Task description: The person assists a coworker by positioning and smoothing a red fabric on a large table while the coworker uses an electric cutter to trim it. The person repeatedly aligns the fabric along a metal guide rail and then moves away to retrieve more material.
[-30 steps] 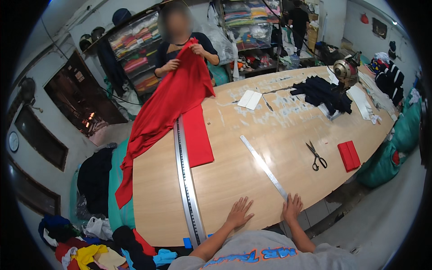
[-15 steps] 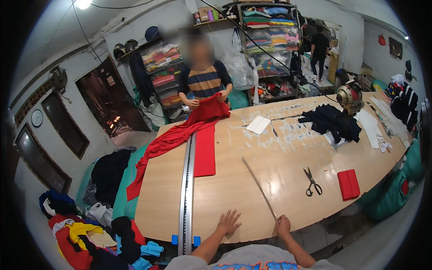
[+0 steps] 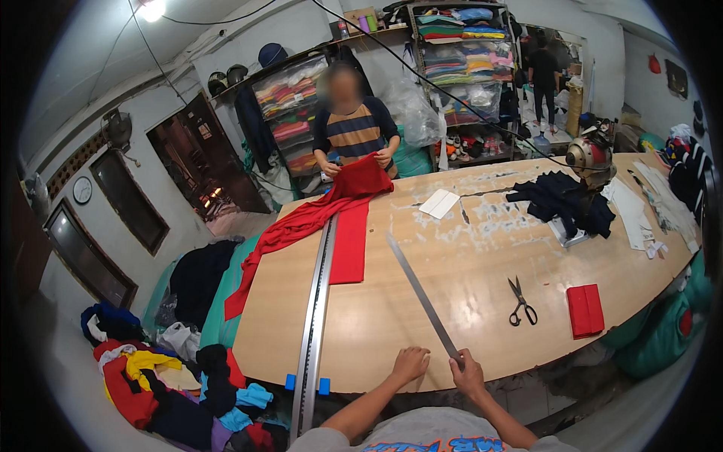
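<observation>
My right hand [image 3: 468,372] grips the near end of a long flat metal ruler [image 3: 422,297], which slants away to the left over the wooden table [image 3: 376,331]. Beside it, at the table's near edge, my left hand [image 3: 412,364] has its fingers curled in, with nothing seen in them. To the left, a long metal rail [image 3: 312,331] with blue end pieces runs across the table. A flat red cloth strip [image 3: 349,248] lies along its far part. Black scissors [image 3: 521,303] and a folded red cloth [image 3: 585,310] rest to the right of my hands.
Across the table a person [image 3: 350,128] holds up a long red fabric [image 3: 301,222]. Dark cloth [image 3: 565,203] lies at the far right, near a round metal machine [image 3: 590,160]. A white card [image 3: 439,203] lies mid-table. Mixed clothes [image 3: 151,377] are heaped at the left.
My left hand has gone from lying flat with spread fingers to curled, and shifted right toward the ruler. The ruler has turned to show its broad face, and its far tip has moved left and away.
</observation>
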Demonstrator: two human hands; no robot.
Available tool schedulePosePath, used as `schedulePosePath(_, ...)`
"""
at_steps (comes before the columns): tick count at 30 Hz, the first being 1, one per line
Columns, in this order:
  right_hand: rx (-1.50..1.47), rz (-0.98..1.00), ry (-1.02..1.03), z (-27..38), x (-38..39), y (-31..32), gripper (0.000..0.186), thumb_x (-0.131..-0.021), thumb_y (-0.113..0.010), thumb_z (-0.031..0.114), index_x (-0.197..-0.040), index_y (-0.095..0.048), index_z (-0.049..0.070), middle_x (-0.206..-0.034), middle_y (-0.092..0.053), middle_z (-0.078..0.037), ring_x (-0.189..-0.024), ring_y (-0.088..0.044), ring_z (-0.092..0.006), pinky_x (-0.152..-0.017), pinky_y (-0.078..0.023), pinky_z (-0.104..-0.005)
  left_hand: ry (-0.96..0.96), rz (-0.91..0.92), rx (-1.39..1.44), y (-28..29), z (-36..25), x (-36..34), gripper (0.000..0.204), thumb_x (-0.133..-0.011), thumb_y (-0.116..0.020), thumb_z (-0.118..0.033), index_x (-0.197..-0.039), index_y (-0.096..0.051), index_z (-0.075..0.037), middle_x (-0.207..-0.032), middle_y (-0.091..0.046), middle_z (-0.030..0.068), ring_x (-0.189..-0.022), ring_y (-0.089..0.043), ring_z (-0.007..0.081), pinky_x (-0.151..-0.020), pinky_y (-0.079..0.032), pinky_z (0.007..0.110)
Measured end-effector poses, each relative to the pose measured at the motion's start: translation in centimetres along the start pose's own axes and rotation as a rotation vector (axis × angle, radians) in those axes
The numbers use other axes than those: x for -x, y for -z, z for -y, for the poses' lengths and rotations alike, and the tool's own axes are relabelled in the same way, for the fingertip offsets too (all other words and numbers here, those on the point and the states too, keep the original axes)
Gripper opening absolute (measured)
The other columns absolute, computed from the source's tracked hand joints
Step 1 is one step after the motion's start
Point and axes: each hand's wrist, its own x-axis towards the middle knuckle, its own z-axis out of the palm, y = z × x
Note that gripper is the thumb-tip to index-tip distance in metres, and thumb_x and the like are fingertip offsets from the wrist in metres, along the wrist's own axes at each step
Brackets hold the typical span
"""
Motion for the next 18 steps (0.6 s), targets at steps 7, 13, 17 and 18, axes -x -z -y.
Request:
schedulePosePath(7,-0.022,0.349,0.317,5.9,2.2,2.8,0.021,-0.098,-0.073,0.026,-0.104,-0.063,0.008,-0.087,-0.076,-0.015,-0.080,-0.075,-0.0376,-0.069,-0.058,-0.0464,-0.360,-0.018,-0.317,9.5,2.0,-8.9,0.018,-0.097,-0.063,-0.025,-0.090,-0.070,-0.011,-0.079,-0.071,0.0120,-0.082,-0.070,0.0322,-0.078,-0.051,0.047)
schedulePosePath(13,0.132,0.196,0.599,7.0,4.6,2.8,0.021,-0.092,-0.078,0.029,-0.092,-0.065,0.013,-0.075,-0.073,-0.006,-0.064,-0.072,-0.0267,-0.054,-0.052,-0.0406,-0.373,-0.246,0.096,19.9,-4.8,-10.7,0.025,-0.101,-0.066,-0.026,-0.087,-0.069,-0.005,-0.073,-0.066,0.0139,-0.073,-0.063,0.0333,-0.075,-0.050,0.046)
schedulePosePath(17,0.070,0.212,0.613,8.7,5.8,4.3,0.023,-0.092,-0.078,0.031,-0.090,-0.065,0.011,-0.076,-0.073,-0.006,-0.065,-0.072,-0.0271,-0.055,-0.053,-0.0421,-0.321,-0.206,0.296,24.2,-8.7,-10.1,0.037,-0.104,-0.066,-0.030,-0.082,-0.061,-0.001,-0.069,-0.058,0.0090,-0.068,-0.054,0.0251,-0.069,-0.044,0.039)
schedulePosePath(18,0.050,0.211,0.613,9.2,6.0,4.7,0.024,-0.092,-0.078,0.031,-0.090,-0.065,0.011,-0.076,-0.072,-0.006,-0.065,-0.072,-0.0274,-0.055,-0.053,-0.0425,-0.281,-0.180,0.350,25.1,-9.3,-10.2,0.040,-0.105,-0.065,-0.031,-0.081,-0.059,0.000,-0.068,-0.055,0.0070,-0.067,-0.051,0.0227,-0.067,-0.042,0.037)
